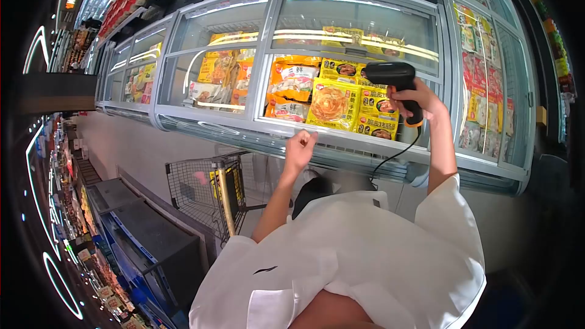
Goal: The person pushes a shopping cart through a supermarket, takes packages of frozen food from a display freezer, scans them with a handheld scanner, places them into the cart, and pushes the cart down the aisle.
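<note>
Freezer [286, 123] spans the far side. Middle bay: bags [294, 79] at left, flatbread pack [333, 105] center, sausage packs [378, 108] right of it, more packs under the glass [292, 15] at the far side. Scanner [390, 74] above the bay's right part, cord [395, 158] running nearer. Left bay and right bay also hold packs. Cart [198, 186] on the floor, near side, left. Cabinet [161, 231] left of cart. Stocked shelves [125, 9] far left, behind freezer.
</note>
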A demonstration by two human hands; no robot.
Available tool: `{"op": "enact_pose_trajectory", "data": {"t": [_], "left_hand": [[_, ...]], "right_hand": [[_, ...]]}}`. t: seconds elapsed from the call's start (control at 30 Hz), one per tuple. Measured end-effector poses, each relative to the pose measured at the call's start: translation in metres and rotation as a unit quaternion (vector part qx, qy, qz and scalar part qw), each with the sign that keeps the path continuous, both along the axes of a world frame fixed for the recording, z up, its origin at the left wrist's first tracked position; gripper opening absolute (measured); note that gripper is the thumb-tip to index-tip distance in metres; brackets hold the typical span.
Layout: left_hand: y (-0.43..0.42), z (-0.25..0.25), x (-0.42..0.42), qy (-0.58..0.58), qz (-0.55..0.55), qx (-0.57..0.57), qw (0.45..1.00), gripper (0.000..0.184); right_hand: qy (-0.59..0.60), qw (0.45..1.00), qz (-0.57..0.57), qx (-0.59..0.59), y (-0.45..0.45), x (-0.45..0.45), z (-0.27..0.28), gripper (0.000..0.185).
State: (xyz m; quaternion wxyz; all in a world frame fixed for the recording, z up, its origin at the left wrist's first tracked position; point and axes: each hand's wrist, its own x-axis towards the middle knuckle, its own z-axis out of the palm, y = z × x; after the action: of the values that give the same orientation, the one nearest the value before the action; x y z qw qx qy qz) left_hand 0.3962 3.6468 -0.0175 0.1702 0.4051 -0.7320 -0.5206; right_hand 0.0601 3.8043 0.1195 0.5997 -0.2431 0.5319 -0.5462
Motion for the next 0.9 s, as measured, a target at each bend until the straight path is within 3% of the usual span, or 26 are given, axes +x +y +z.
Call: {"op": "enact_pose_trajectory", "data": {"t": [0.1,0.17,0.23,0.3,0.33,0.43,0.47,0.5,0.57,0.63,0.67,0.73,0.8,0.87,0.9], "left_hand": [[-0.036,-0.042,-0.059,-0.047,-0.022,-0.049,0.997,0.032],[-0.063,-0.083,-0.092,-0.074,-0.047,-0.096,0.991,0.029],[-0.085,-0.136,-0.125,-0.092,-0.081,-0.167,0.978,0.035],[-0.118,-0.194,-0.161,-0.131,-0.112,-0.111,0.979,0.045],[-0.133,-0.219,-0.179,-0.146,-0.114,-0.104,0.977,0.047],[-0.176,-0.271,-0.231,-0.182,-0.111,-0.104,0.971,0.051],[-0.193,-0.289,-0.244,-0.204,-0.134,-0.137,0.960,0.057],[-0.211,-0.308,-0.262,-0.221,-0.157,-0.171,0.947,0.062],[-0.240,-0.347,-0.289,-0.194,-0.190,-0.214,0.938,0.063],[-0.256,-0.324,-0.322,-0.180,-0.192,-0.012,0.965,0.065],[-0.256,-0.310,-0.338,-0.170,-0.161,-0.018,0.972,0.066],[-0.263,-0.335,-0.355,-0.164,-0.132,-0.020,0.977,0.067],[-0.288,-0.389,-0.374,-0.062,-0.068,-0.101,0.991,0.061],[-0.295,-0.391,-0.391,-0.055,-0.043,-0.052,0.996,0.061],[-0.295,-0.395,-0.394,-0.049,-0.022,-0.007,0.999,0.062]], "right_hand": [[0.083,0.975,0.193,0.073,-0.048,-0.017,-0.050,0.019],[0.059,0.959,0.249,0.123,-0.068,-0.025,-0.119,0.019],[0.013,0.956,0.211,0.202,-0.077,-0.034,-0.198,0.019],[-0.005,0.964,0.091,0.249,-0.081,-0.048,-0.272,0.018],[-0.042,0.961,0.059,0.265,-0.089,-0.060,-0.280,0.018],[-0.184,0.944,-0.145,0.234,-0.107,-0.099,-0.366,0.023],[-0.182,0.952,-0.191,0.153,-0.108,-0.110,-0.390,0.024],[-0.180,0.952,-0.193,0.157,-0.118,-0.128,-0.407,0.024],[-0.127,0.977,-0.173,-0.015,-0.131,-0.152,-0.427,0.023],[0.064,0.969,-0.234,-0.036,-0.153,-0.152,-0.387,0.023],[0.064,0.970,-0.232,-0.028,-0.166,-0.164,-0.408,0.023],[-0.098,0.934,-0.323,0.121,-0.199,-0.197,-0.452,0.034],[-0.097,0.933,-0.318,0.138,-0.214,-0.202,-0.440,0.032],[-0.099,0.932,-0.309,0.160,-0.228,-0.199,-0.442,0.032],[-0.103,0.935,-0.320,0.111,-0.235,-0.197,-0.453,0.032]]}}
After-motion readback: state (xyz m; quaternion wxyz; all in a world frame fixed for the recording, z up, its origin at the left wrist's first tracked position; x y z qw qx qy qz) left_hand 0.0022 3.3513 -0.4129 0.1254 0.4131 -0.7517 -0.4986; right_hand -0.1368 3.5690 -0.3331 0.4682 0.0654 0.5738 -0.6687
